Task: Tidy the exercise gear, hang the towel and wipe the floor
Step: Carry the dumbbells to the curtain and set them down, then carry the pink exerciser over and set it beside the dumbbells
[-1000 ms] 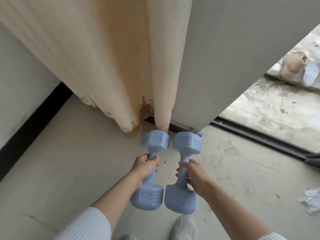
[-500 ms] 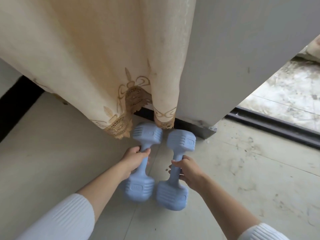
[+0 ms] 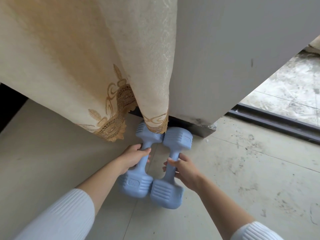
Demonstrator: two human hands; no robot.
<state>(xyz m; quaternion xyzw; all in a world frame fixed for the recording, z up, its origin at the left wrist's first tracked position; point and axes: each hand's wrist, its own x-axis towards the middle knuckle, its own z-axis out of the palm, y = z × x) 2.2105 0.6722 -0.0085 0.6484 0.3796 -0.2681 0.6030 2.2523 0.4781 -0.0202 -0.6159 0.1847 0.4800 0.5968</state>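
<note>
Dumbbells point(image 3: 134, 183) now lower, heads at curtain point(image 3: 86, 66) hem (fingers point(image 3: 145, 150) tight round both handles)

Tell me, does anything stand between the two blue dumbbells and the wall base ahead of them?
Only the curtain hem: it hangs over the far head of the left dumbbell. Nothing visible blocks the right dumbbell.

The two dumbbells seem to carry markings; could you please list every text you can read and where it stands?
Left dumbbell: raised label on its near head, too blurred to read.
Right dumbbell: raised label on its far head, too blurred to read.
Curtain: woven pattern only, no text.
</note>
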